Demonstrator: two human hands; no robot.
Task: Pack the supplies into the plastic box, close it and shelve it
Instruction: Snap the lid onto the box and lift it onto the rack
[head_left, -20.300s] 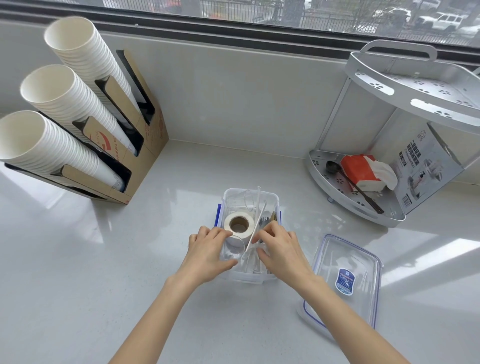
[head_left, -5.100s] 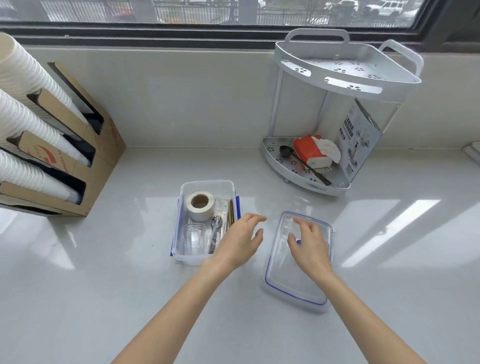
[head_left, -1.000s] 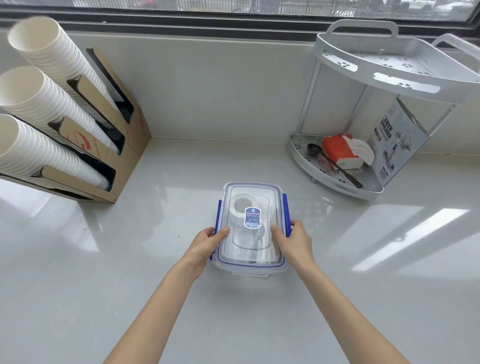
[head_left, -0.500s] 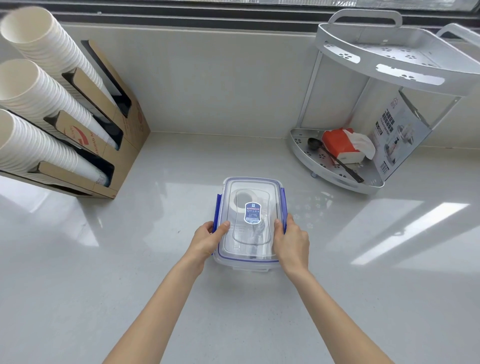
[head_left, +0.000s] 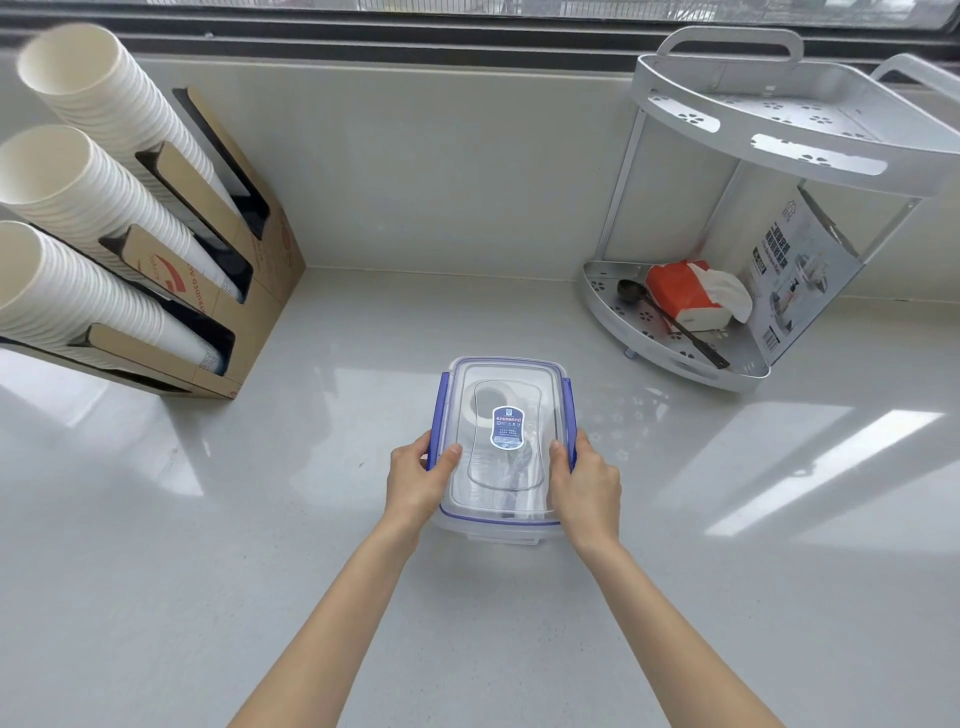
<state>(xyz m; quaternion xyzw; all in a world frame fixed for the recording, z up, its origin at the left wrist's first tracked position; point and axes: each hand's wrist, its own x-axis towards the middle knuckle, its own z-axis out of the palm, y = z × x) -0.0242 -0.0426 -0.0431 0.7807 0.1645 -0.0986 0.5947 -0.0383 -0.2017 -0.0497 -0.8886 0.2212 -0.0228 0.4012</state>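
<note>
We grip the lidded box (head_left: 501, 499) mid-frame on the desk (head_left: 208, 519), left hand (head_left: 418, 480) and right hand (head_left: 587, 486) fingers clamped on its sides.

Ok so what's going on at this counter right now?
A person is closing up a clear plastic box on the white counter. The lid sits on top, and a roll of tape shows through it. The left hand and right hand each grip a long side at the blue clips. The corner shelf, back right, doesn't hold the box yet.

Left hand (head_left: 418, 480) and right hand (head_left: 587, 486) clasp inward, thumbs up.
</note>
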